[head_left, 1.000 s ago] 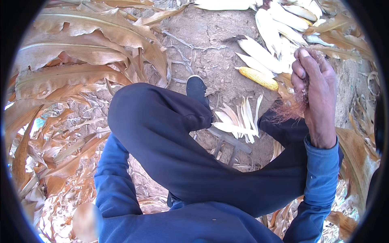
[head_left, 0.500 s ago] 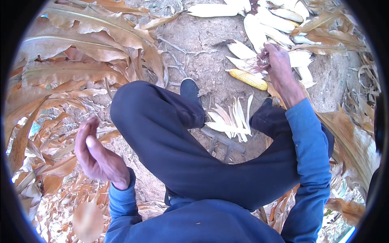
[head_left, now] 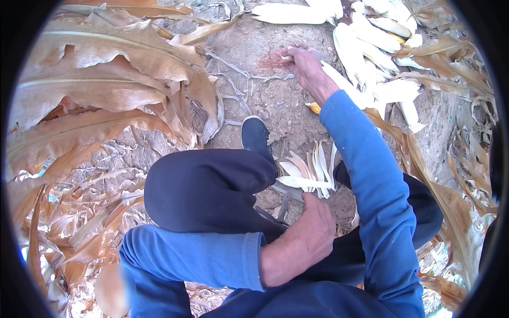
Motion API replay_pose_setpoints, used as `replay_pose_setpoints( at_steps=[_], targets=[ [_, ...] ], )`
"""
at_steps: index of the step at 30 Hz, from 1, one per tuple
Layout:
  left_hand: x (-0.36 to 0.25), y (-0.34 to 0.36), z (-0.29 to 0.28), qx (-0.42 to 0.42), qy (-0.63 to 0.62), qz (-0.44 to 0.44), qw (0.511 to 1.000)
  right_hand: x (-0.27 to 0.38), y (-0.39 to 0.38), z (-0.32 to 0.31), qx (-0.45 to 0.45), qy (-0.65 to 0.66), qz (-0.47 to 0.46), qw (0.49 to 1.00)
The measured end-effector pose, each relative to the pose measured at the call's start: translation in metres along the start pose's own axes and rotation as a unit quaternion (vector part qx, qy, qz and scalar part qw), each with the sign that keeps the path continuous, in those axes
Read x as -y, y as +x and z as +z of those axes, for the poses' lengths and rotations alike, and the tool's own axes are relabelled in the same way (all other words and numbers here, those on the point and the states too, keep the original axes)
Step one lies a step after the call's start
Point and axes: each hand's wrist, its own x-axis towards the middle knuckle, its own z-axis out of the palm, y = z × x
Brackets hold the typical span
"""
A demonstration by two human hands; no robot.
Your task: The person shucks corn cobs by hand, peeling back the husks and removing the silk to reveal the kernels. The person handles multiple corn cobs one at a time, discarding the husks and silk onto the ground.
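Ahead of my left foot, my right hand (head_left: 310, 69) is closed, with a blurred tuft of reddish corn silk (head_left: 275, 60) sticking out of its fingertips. Just right of that wrist, pale husked ears of corn (head_left: 347, 53) lie in a pile. A bare yellow ear of corn (head_left: 315, 108) is mostly covered by my right forearm. Over my lap, my left hand (head_left: 305, 241) is curled closed, its back toward me; what its fingers hold, if anything, is hidden. Beyond its knuckles, a bunch of stripped pale husks (head_left: 313, 172) lies between my feet.
Large dry corn leaves (head_left: 101, 79) crowd the left side. More dry stalks and leaves (head_left: 440, 185) stand at the right. A grey wooden frame (head_left: 283, 206) is partly visible under my legs. A separate pale-husked ear (head_left: 291, 14) lies at the far edge of the soil.
My right hand has moved left from the husked pile, with the reddish silk. My left hand has swung from the far left in over my lap and curled up.
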Motion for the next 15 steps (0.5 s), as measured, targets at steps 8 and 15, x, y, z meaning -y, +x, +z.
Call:
replay_pose_setpoints(
  at_steps=[8, 15],
  targets=[
    [0.028, 0.003, -0.026, -0.063, -0.049, -0.06, 0.995, -0.022, 0.049, 0.019, 0.108, 0.014, 0.032, 0.994],
    [0.024, 0.007, -0.022, -0.108, -0.044, -0.012, 0.993, 0.003, 0.046, 0.011, 0.109, -0.192, -0.043, 0.974]
  ],
)
